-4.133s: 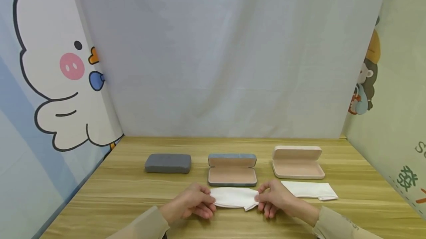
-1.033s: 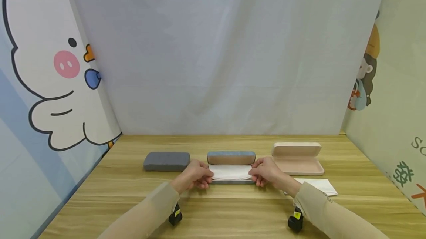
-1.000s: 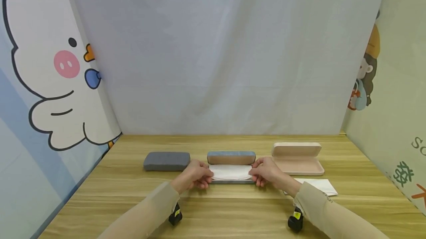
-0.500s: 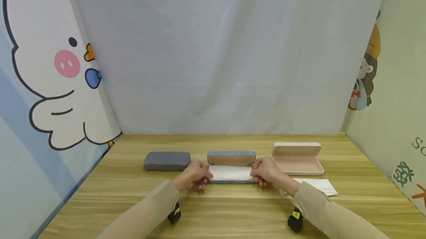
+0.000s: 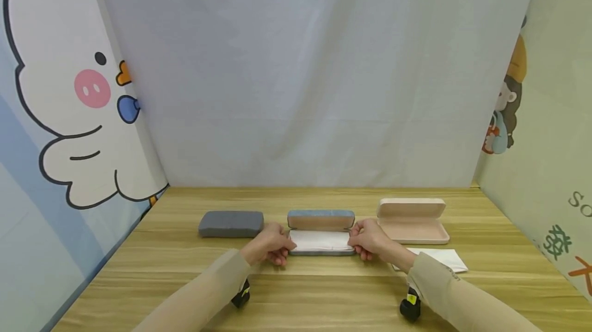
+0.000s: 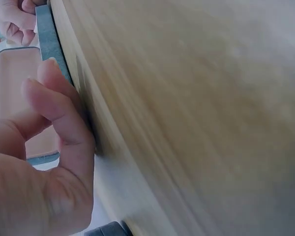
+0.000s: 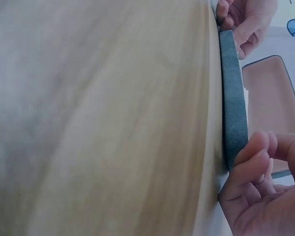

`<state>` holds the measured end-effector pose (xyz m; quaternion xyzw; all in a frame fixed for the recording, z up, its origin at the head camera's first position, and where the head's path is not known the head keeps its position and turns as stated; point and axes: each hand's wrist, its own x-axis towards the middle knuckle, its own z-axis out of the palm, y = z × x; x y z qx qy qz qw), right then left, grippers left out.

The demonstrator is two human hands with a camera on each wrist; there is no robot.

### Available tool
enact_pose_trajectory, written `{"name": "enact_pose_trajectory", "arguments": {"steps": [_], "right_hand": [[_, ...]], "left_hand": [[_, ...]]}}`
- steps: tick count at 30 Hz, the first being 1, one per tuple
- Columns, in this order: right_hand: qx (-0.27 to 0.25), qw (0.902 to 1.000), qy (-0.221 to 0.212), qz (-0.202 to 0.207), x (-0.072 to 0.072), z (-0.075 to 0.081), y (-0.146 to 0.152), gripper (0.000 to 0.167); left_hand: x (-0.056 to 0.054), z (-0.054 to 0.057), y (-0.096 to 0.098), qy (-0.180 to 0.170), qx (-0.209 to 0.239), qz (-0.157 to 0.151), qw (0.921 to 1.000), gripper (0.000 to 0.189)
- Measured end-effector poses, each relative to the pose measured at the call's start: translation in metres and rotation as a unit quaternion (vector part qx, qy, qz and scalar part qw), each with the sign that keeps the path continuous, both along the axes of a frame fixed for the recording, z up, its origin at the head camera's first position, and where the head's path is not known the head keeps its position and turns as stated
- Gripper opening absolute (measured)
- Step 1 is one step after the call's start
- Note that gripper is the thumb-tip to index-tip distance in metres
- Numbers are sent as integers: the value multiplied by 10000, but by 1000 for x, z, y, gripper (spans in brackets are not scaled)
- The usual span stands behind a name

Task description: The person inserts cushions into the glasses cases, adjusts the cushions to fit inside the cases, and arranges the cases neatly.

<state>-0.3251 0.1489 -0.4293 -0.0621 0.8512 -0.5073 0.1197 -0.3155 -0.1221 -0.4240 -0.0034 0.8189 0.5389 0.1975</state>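
Observation:
In the head view a blue-grey glasses case (image 5: 321,214) stands with its lid up in the middle of the table. A folded white cloth (image 5: 320,240) lies flat in its lower half. My left hand (image 5: 270,243) pinches the cloth's left end, thumb over the corner and other fingers curled outside the case. At the right end my right hand (image 5: 370,239) pinches the cloth in the same way. Both wrist views show curled fingers close by the case's ends; the case's blue-grey side (image 7: 234,98) and pinkish lid lining (image 6: 19,78) show there, the cloth mostly hidden.
A closed dark grey glasses case (image 5: 231,224) sits to the left, near my left hand. To the right stands an open cream glasses case (image 5: 411,208) with a pink lining. Another folded white cloth (image 5: 446,259) lies in front of it, partly behind my right forearm.
From in front of the blue-grey case, both hands have carried the white cloth forward into its lower half. Over the last second the cloth has settled flatter, and the hands have barely moved.

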Motion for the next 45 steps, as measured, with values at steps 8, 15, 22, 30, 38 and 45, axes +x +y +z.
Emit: {"name": "enact_pose_trajectory", "arguments": {"steps": [8, 15, 22, 30, 38, 45], "right_hand": [[-600, 9961, -430, 476, -4, 8, 18, 37], [-1184, 9747, -1187, 1479, -7, 7, 32, 97], [-1246, 9673, -1353, 1748, -9, 0, 29, 111], [-1174, 9696, -1262, 1737, -11, -3, 25, 115], [-794, 9800, -889, 1595, -10, -2, 21, 118], [-602, 9843, -611, 1540, -10, -5, 19, 118]], "left_hand": [[-5, 3, -24, -263, 607, -862, 9941, 54], [-13, -3, -33, -885, 1323, -1340, 9781, 106], [-15, -9, -29, -922, 1628, -1355, 9730, 106], [-15, -12, -22, -658, 1439, -1292, 9789, 107], [-11, -9, -9, -71, 652, -1055, 9923, 121], [-9, -8, -5, 146, 250, -1015, 9944, 128]]}}
